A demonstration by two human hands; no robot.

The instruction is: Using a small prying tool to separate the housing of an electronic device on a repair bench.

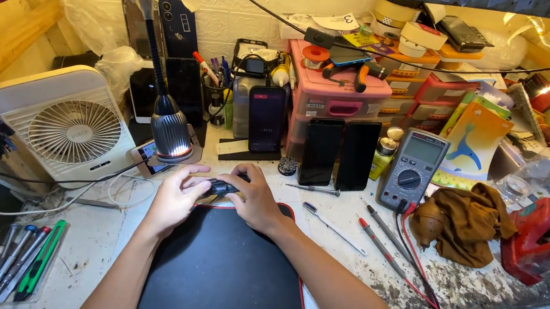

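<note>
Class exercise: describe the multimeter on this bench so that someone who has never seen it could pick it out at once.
Start at the pink drawer unit at the back. Two dark phones lean against its front; the multimeter is just right of them. It alone is grey, with a round dial and red probe leads.

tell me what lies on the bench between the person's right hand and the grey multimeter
In the head view, between the right hand and the multimeter lie a toothbrush and a thin screwdriver.

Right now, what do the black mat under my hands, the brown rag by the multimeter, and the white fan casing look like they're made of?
The black mat looks like soft fabric-topped rubber: matte surface, stitched red edge. The brown rag looks like woven cloth: it lies crumpled in soft folds. The white fan casing seems moulded plastic: smooth, slightly glossy, with a thin-ribbed grille.
</note>
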